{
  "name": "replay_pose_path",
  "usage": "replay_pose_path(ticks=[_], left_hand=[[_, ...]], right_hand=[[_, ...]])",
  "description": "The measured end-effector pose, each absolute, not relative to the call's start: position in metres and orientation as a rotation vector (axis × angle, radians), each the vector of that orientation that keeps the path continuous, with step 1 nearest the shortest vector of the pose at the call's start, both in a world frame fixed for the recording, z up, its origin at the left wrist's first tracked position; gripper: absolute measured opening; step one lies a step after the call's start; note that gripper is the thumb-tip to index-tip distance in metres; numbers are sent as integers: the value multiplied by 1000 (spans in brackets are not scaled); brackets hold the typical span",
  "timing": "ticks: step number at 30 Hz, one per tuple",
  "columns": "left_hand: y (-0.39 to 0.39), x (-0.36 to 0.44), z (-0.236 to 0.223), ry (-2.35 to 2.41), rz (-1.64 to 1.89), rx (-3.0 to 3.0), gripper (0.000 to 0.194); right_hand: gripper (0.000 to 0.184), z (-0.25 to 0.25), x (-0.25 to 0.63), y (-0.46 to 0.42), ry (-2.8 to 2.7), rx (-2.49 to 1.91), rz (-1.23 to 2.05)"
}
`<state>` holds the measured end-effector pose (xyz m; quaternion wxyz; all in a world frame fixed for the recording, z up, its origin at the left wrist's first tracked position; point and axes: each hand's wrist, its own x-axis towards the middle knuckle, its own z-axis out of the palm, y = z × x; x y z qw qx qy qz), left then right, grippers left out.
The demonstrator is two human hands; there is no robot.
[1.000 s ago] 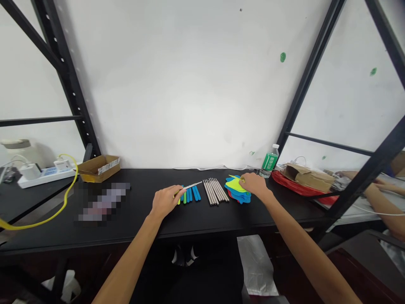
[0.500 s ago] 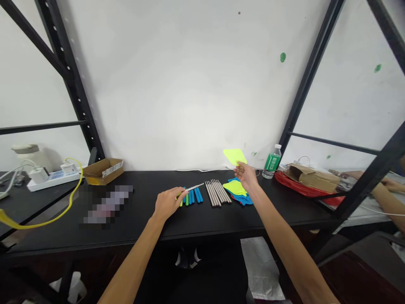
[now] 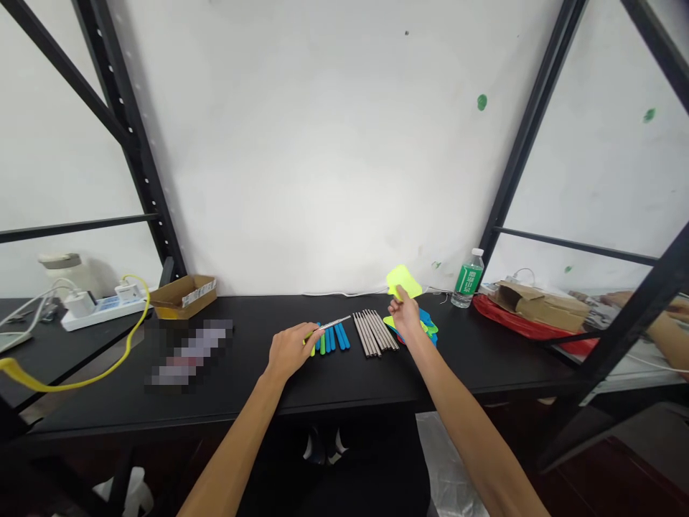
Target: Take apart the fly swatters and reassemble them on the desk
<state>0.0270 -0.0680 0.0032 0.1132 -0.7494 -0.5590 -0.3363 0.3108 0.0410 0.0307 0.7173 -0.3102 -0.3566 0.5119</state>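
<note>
Head view: gripping what with left hand [image 3: 289, 350]?
— Slim silver metal rod [image 3: 336, 322], held in closed fingers, slanting across far ends of short blue and green tubes [image 3: 339, 337].
— And with right hand [image 3: 405, 314]?
— Pinching thin bright-yellow flat sheet [image 3: 403, 279] by lower edge, raised above black table [image 3: 344, 385].
— Nearby?
— Row of grey metal rods [image 3: 375, 333], just left; pile of blue and yellow flat shapes [image 3: 429, 322], partly hidden behind wrist.
</note>
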Motion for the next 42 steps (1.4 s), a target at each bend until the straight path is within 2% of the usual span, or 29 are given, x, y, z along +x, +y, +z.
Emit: replay_pose_path(ticks=[7, 14, 20, 29, 36, 42], left_hand=[[-69, 27, 4, -1651, -988, -2201, 42], [-69, 28, 4, -1657, -1004, -2192, 42], [-71, 30, 6, -1684, -998, -2183, 42], [-69, 27, 3, -1682, -1014, -2172, 42], [-69, 27, 4, -1687, -1007, -2178, 41], [-68, 28, 4, -1694, -1019, -2160, 40]], right_hand=[[48, 13, 291, 25, -942, -606, 1132], [37, 15, 284, 13, -998, -562, 1321], [39, 8, 276, 11, -1060, -632, 1321], [51, 4, 280, 17, -1021, -563, 1318], [41, 4, 281, 18, -915, -628, 1359], [46, 4, 281, 16, -1007, -582, 1357]])
